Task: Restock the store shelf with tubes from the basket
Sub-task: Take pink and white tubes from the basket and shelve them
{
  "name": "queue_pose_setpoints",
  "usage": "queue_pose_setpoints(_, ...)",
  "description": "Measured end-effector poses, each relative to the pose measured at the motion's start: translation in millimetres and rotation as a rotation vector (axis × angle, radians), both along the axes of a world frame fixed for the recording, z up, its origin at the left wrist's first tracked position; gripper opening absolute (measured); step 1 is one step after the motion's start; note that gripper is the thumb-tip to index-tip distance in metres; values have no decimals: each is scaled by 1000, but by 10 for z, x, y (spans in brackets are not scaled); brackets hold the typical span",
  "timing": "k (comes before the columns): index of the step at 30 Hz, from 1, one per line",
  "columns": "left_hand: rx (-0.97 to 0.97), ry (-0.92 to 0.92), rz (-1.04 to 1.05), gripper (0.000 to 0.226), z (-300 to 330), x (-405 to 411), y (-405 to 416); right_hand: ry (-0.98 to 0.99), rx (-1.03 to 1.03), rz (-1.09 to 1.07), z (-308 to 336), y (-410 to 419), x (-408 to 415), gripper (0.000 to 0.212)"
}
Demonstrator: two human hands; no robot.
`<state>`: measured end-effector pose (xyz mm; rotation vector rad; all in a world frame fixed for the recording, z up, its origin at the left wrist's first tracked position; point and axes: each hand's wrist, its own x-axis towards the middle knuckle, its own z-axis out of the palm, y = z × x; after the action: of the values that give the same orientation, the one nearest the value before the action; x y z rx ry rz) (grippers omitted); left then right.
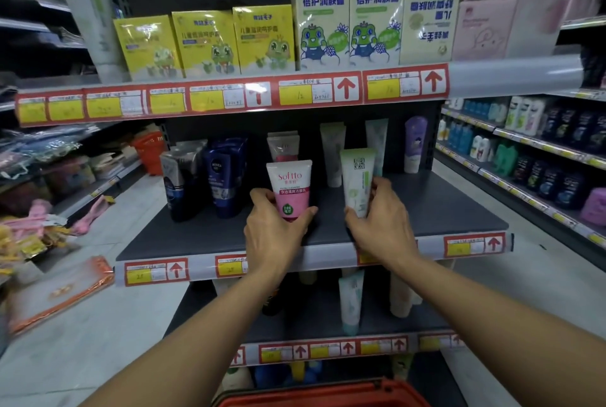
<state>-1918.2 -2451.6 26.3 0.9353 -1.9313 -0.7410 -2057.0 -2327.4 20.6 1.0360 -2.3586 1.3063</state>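
Hands are busy in the middle of the frame. The left hand (275, 229) curls its fingers and thumb round the bottom of a pink and white Softto tube (290, 188). The right hand (382, 221) pinches the lower part of a pale green tube (357, 180). Both tubes stand up, cap end down, near the front of the dark middle shelf (442, 210). I cannot tell if they sit on the shelf yet or hang just above it.

Behind the pink tube stands one more tube like it (283, 146). Behind the green tube stand more pale tubes (333, 154). So each tube seems to be going in front of its own kind. To the left are dark blue Nivea tubes (226, 177). At the back right is a purple bottle (415, 144).

Lots of the shelf is bare, mostly on the right and along the front. That makes me think the job is only partly done.

At the bottom of the frame is the red rim of the basket (328, 398). I cannot see inside it, so I cannot tell how many tubes are left. The next thing is likely to let go of these two and reach down for more.

Up top are yellow frog boxes (205, 42).
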Motion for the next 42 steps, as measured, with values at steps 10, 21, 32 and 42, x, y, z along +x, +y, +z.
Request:
queue_pose_setpoints(10,-28,-200,55,56,-69,-9,-48,123,376,-198,-25,16,-34,46)
queue_pose_setpoints(21,131,-365,77,73,156,-347,-503,-99,467,-119,161,-363,-402,39)
queue_pose_setpoints(32,158,-350,49,67,109,-673,-907,-186,416,-140,150,-800,-677,47)
queue_pose_setpoints(42,93,-294,39,77,0,-758,-1000,-146,418,-143,52,-993,-811,31)
